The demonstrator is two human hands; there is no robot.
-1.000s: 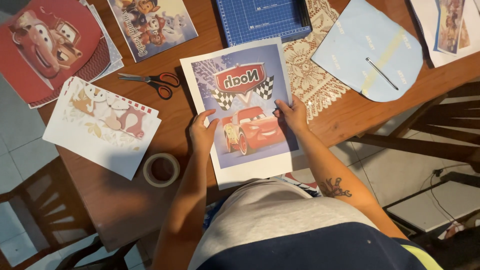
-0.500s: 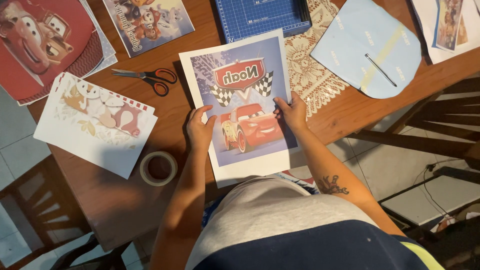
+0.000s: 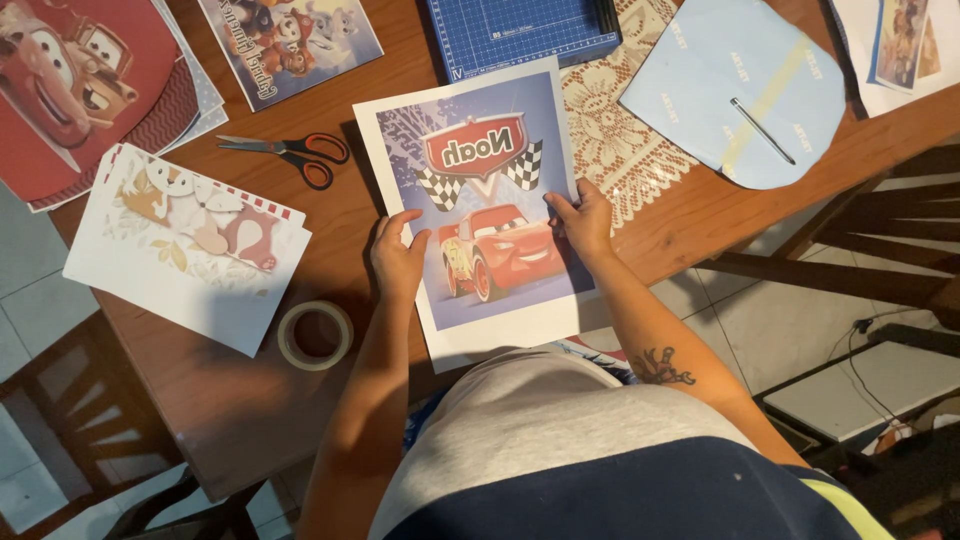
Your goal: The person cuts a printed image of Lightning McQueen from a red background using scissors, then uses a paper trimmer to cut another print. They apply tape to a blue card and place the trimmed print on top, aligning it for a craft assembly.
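A wooden table (image 3: 250, 400) takes up most of the view, crowded with craft paper. Squarely in front of the person lies the biggest loose sheet, a printed poster (image 3: 480, 210) of a red cartoon car under a chequered-flag badge, its white border hanging slightly over the table's near edge. Its top edge laps onto a blue cutting mat (image 3: 520, 30), and to the right it covers part of a lace doily (image 3: 610, 110).

Both hands sit on the poster, one at each side, which looks like a way of keeping it flat and square. The left hand (image 3: 398, 255) rests on the left margin with fingers curled and tips pressing down on the paper. The right hand (image 3: 583, 222) lies over the picture's right edge, fingers spread and flat. Neither hand pinches or lifts the sheet.

Off to the left, a stack of white card with pink cut-out shapes (image 3: 185, 245) lies askew, and a large red car picture (image 3: 70, 80) fills the far corner. A pale blue rounded sheet (image 3: 700, 70) with a pen (image 3: 762, 131) on it lies to the right. Smaller still, red-handled scissors (image 3: 290, 152) lie closed beyond the left hand, and a roll of clear tape (image 3: 315, 335) sits near the left forearm, both within easy reach.
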